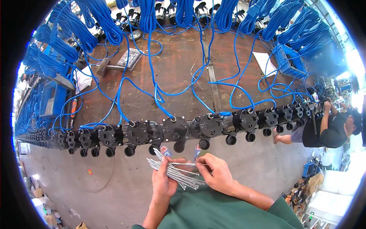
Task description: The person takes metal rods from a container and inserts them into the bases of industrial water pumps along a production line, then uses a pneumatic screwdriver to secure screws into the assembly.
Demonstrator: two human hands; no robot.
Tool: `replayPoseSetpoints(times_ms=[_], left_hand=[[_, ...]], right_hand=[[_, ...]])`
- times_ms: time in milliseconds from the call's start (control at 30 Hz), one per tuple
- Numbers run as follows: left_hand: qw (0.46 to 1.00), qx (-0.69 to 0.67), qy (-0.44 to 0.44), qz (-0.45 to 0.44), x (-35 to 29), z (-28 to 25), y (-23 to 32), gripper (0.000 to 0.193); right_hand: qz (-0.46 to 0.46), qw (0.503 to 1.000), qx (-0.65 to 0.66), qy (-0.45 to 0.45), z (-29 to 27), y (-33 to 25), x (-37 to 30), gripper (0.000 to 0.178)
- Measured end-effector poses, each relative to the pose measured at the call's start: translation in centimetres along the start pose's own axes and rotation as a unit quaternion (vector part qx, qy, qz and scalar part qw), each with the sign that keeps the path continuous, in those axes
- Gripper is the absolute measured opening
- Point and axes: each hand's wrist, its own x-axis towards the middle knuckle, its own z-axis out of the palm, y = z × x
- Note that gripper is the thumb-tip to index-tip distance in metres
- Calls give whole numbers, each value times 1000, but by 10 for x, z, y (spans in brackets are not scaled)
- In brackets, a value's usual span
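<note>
A loose bundle of long, thin silvery metal bolts (179, 176) fans out from my left hand (164, 182), whose thumb and fingers close round it. Small heads show at the lower right ends of several bolts. My right hand (217, 173) pinches the end of one bolt that lies across the top of the bundle. Both hands are in front of my green top, below the table edge. Just beyond them stands a row of black round-capped units (176, 129) along that edge, with blue cables (161, 107) running from their tops.
On the brown table (175, 57) lie a mallet (103, 66), a clear box of small parts (129, 58), an orange-handled screwdriver (73, 108) and a blue bin (289, 61). Coiled blue cables (147, 17) hang at the far side. A co-worker (328, 128) stands at the right by the row.
</note>
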Motion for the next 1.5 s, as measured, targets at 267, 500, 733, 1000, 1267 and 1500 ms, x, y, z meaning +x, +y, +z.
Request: replayPoseSetpoints(times_ms=[267, 500, 733, 1000, 1267, 1500], left_hand=[[993, -69, 74, -56, 7, 2, -7, 27], [996, -83, 42, -3, 8, 9, 4, 22], [995, -95, 27, 26, 7, 5, 15, 20], [990, -129, 23, 56, 6, 3, 19, 20], [992, -114, 0, 61, 7, 15, 20, 21], [994, -70, -45, 70, 11, 24, 12, 23]], right_hand=[[-57, 965, -130, 221, -61, 9, 10, 9], [-185, 934, -257, 165, -65, 25, 42, 18], [-262, 906, -320, 90, -74, 18, 52, 22], [-315, 880, -351, 47, -82, 16, 53, 31], [-389, 837, -382, -43, -63, 13, 66, 39], [-196, 954, -229, -9, -31, 12, 41, 36]])
